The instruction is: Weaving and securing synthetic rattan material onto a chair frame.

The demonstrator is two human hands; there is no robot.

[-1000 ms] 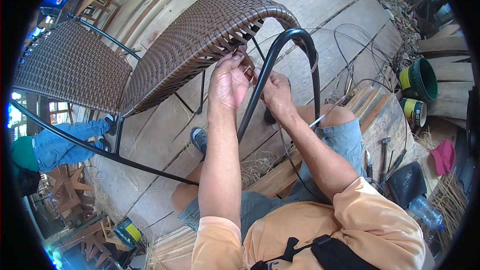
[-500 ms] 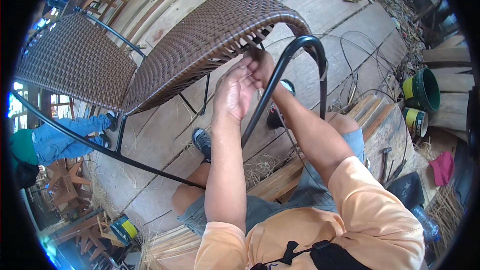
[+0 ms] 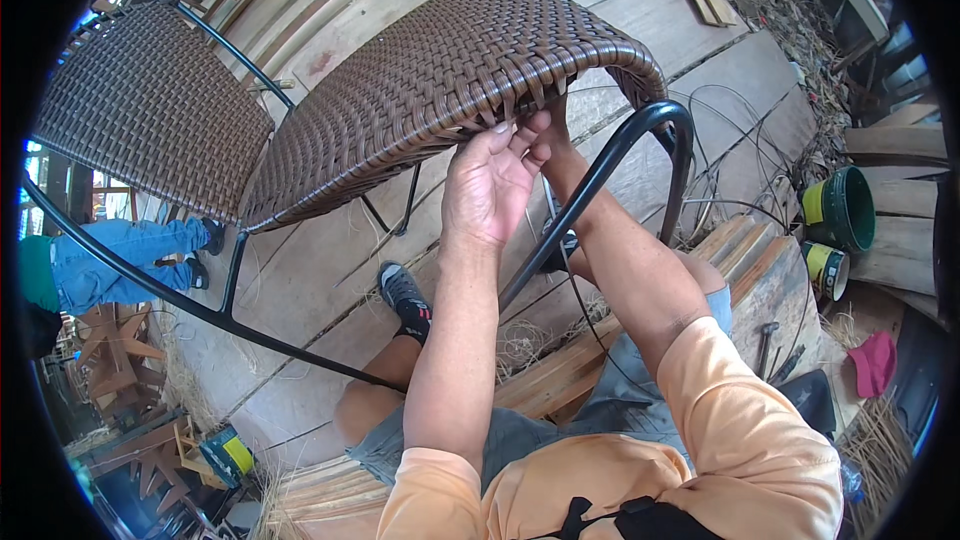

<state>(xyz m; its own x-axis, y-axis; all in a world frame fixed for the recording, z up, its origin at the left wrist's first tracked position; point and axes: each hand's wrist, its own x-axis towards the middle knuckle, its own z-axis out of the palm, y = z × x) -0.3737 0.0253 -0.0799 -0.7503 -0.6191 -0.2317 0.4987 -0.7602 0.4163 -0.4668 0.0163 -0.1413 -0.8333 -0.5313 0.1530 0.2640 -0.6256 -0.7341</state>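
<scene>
A brown woven chair seat (image 3: 400,80) on a black metal frame (image 3: 590,180) tilts in front of me. My left hand (image 3: 492,185) is palm up at the seat's near underside, its fingers bent and pinched against the rim; whatever lies between them is hidden. My right hand (image 3: 557,140) reaches up beneath the same edge, behind the curved frame, with its fingers mostly out of sight. Short strip ends show along the rim above both hands. A thin dark strand (image 3: 578,305) hangs below the right hand, beside the forearm. The woven backrest (image 3: 150,110) extends to the left.
Loose dark strands (image 3: 735,130) coil on the floor at right. Planks (image 3: 740,250), a hammer (image 3: 767,345), green buckets (image 3: 840,208) and a red cap (image 3: 874,364) lie at my right. At far left stands another person in jeans (image 3: 120,260). Wooden pieces (image 3: 110,350) are stacked lower left.
The seat and its frame have shifted slightly right and tilted toward me. My left hand has moved a little right, its fingers now pressed at the rim. The right hand has gone further under the edge.
</scene>
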